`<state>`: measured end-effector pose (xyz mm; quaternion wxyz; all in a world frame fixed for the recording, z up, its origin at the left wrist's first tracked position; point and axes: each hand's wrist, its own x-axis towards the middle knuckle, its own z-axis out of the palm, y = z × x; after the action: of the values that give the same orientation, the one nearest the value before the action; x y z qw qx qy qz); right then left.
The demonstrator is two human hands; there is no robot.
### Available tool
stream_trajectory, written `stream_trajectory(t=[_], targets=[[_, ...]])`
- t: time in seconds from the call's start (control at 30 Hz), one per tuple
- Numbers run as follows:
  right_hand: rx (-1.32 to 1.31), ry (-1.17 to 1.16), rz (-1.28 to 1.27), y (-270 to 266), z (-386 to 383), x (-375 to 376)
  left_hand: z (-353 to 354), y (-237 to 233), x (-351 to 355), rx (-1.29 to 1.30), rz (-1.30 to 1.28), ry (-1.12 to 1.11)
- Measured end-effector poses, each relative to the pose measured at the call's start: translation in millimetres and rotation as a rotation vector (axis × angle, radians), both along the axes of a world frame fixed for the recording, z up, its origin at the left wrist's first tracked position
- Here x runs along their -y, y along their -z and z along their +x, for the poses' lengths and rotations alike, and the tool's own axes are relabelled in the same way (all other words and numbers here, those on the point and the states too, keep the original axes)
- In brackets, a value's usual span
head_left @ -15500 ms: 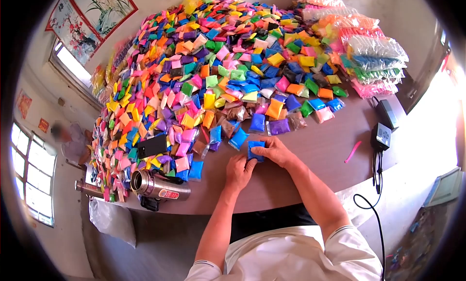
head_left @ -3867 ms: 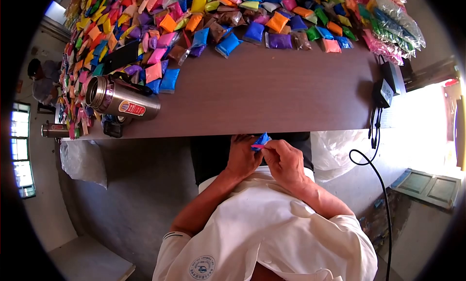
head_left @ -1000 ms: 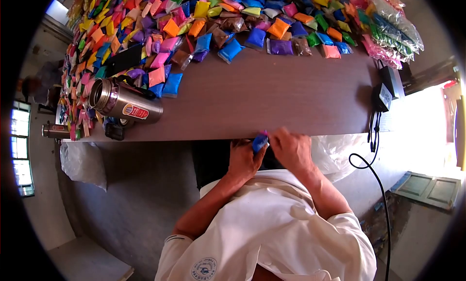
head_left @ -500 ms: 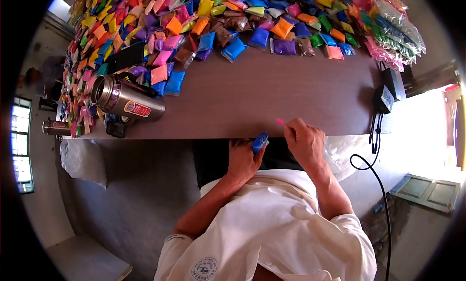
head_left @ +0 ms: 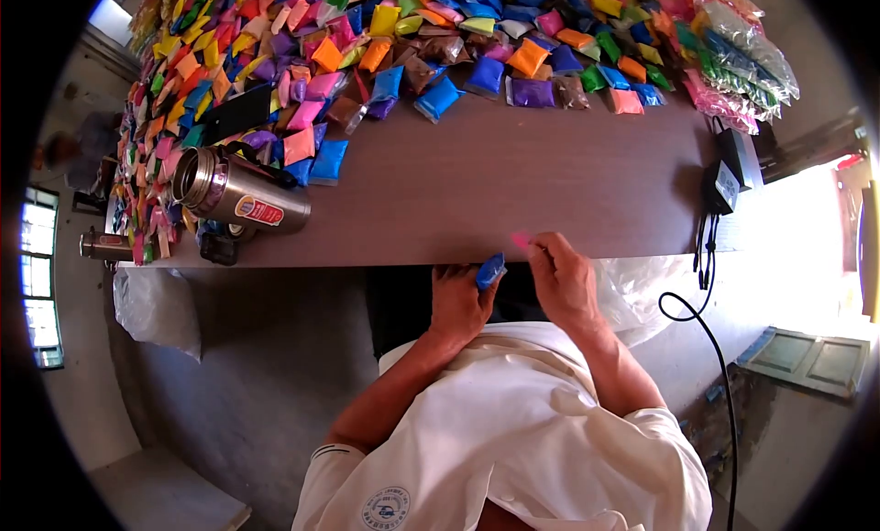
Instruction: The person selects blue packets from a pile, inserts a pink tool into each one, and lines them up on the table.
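Note:
At the table's front edge, my left hand (head_left: 458, 300) is closed on a small blue plastic packet (head_left: 490, 271), which pokes up between thumb and fingers. My right hand (head_left: 566, 279) is to its right, with thumb and forefinger pinched on a small, thin pink piece (head_left: 522, 240). The pink piece juts out to the left over the table edge and is slightly blurred; its exact kind does not show. The two hands are apart, both in front of my body.
Many colourful packets (head_left: 440, 95) are heaped along the back and left of the brown table (head_left: 477, 182). An uncapped steel flask (head_left: 266, 201) lies at the left near a black phone-like slab (head_left: 236, 116). Power adapters (head_left: 724, 187) with a black cable stand at the right edge.
My right hand has shifted slightly left and down, closer to the left hand, with the pink piece. My left hand stays nearly still with the blue packet.

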<state>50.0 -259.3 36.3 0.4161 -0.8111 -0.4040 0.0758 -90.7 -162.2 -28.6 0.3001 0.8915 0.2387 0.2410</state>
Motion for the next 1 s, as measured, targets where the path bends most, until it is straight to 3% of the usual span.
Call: stream_trajectory(t=[0.07,0.2,0.6,0.67,0.87,1.0], targets=[[-0.194,-0.053,-0.032,0.0,-11.1,-3.2,1.3,-2.1,0.8,0.019,-0.054,-0.018],[-0.169,-0.125,-0.236,4.1,-19.6,-10.3,-3.1,-3.1,-1.8,0.016,0.007,-0.023],[-0.433,-0.144,-0.147,7.5,-13.5,-9.6,-3.9,0.4,-2.9,-0.032,0.001,0.018],[-0.483,-0.149,-0.139,8.4,-10.1,-8.1,-6.0,4.8,-3.4,-0.131,-0.278,0.059],[-0.848,-0.196,-0.036,14.2,3.0,0.3,-14.3,-18.4,-5.8,-0.239,-0.694,0.197],[-1.111,-0.321,0.018,2.5,12.5,0.6,-20.8,-10.9,-8.3,-0.054,-0.930,0.327]])
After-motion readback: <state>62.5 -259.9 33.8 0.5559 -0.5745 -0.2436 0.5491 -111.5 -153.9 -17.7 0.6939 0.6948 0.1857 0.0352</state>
